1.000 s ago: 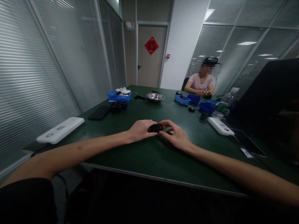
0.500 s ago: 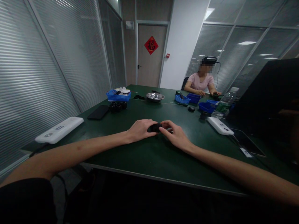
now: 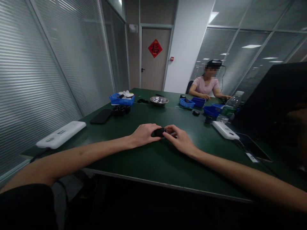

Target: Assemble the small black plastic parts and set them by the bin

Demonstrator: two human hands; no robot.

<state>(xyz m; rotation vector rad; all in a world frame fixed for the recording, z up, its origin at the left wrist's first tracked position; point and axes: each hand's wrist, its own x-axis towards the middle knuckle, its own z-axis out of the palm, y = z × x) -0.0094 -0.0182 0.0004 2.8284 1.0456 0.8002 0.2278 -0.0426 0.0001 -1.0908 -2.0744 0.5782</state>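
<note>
A small black round part (image 3: 160, 132), perhaps cylindrical, is held between both hands just above or on the green table (image 3: 144, 163); its exact kind cannot be made out. Around its left side wrap the thumb and fingers of my left hand (image 3: 144, 134). The right end of the part is pinched by thumb and fingertips of my right hand (image 3: 179, 138), and the remaining fingers curl behind. Both hands partly cover the part.
Beyond lie a steel bowl (image 3: 159, 101), blue baskets (image 3: 122, 101), dark round pieces (image 3: 121, 110) and a black phone-like slab (image 3: 101, 116). White power banks (image 3: 61, 134) flank the arms. To the right stand a water bottle (image 3: 229, 108) and a dark panel; a co-worker (image 3: 206, 86) sits across.
My hands stay around the black part with only a slight shift of the fingers. The co-worker's hand across the table has moved to the right. The view has tilted slightly.
</note>
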